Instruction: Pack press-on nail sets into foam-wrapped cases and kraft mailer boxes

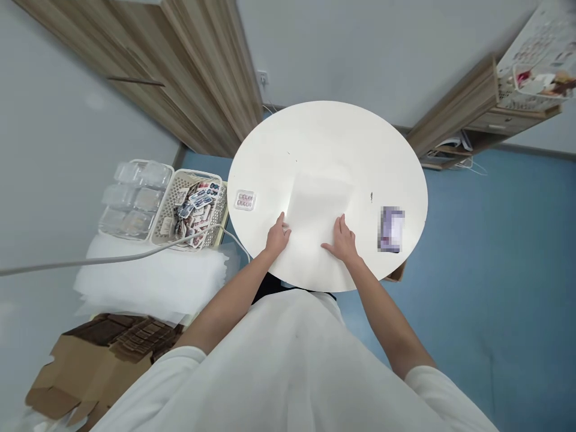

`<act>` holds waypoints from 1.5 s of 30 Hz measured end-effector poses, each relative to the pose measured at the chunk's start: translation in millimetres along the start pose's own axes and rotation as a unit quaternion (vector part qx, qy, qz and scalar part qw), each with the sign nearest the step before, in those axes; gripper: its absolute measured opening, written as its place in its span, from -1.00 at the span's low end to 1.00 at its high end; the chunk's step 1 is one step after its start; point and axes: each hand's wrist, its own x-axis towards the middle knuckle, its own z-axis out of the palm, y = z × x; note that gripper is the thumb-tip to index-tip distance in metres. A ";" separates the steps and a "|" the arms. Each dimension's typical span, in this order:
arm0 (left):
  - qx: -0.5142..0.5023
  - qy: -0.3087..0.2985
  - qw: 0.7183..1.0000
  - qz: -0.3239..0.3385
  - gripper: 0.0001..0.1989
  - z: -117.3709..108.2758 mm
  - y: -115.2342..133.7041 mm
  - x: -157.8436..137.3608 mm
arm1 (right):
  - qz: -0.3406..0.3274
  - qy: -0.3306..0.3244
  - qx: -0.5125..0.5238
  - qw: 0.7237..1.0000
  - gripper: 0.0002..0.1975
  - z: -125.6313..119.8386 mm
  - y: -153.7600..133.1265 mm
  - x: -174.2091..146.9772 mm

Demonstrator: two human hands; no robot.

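Note:
A thin white sheet (320, 201) lies on the round white table (324, 129) in front of me. My left hand (278, 236) is at the sheet's lower left side, its index finger stretched out and thumb apart. At the lower right side, my right hand (343, 241) rests with fingers extended and thumb spread toward the middle. Both hands appear to touch the sheet or the tabletop beside it. A small clear case (245, 200) with two rows of small pinkish pieces is on the table's left. To the right lies a purple and white pixelated item (391, 230).
Left of the table stand a white basket (165, 207) of printed cards and packs of clear plastic boxes (134, 195). A stack of white sheets (148, 273) lies nearer, above an open cardboard box (90, 372). A grey cable (135, 258) crosses there.

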 end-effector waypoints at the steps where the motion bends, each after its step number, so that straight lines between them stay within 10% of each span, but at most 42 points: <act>1: 0.020 -0.001 1.000 0.007 -0.32 4.1 1.8 1.9 | 0.005 -0.007 -0.006 1.000 0.02 0.7 2.8 2.7; 8: 0.222 0.057 0.970 0.083 -0.32 7.4 14.1 -8.3 | 0.048 0.026 -0.022 0.998 0.05 -5.0 -2.4 -6.4; 15: 0.339 -0.120 0.913 0.193 -0.18 0.8 7.1 -18.8 | -0.035 -0.050 -0.051 0.997 -0.07 5.8 -20.7 -17.1; 22: 0.333 -0.114 0.913 0.207 -0.12 2.9 13.0 5.5 | -0.013 -0.029 -0.069 0.997 -0.12 -4.1 -18.6 8.4; 29: 0.307 -0.104 0.913 0.247 -0.47 -5.6 -10.7 -29.7 | 0.025 0.059 -0.023 0.998 -0.57 16.3 -39.7 -48.1; 45: 0.306 -0.088 0.928 0.191 -0.46 12.3 10.8 -17.3 | 0.019 0.064 0.012 0.998 -0.60 20.6 -8.8 -32.9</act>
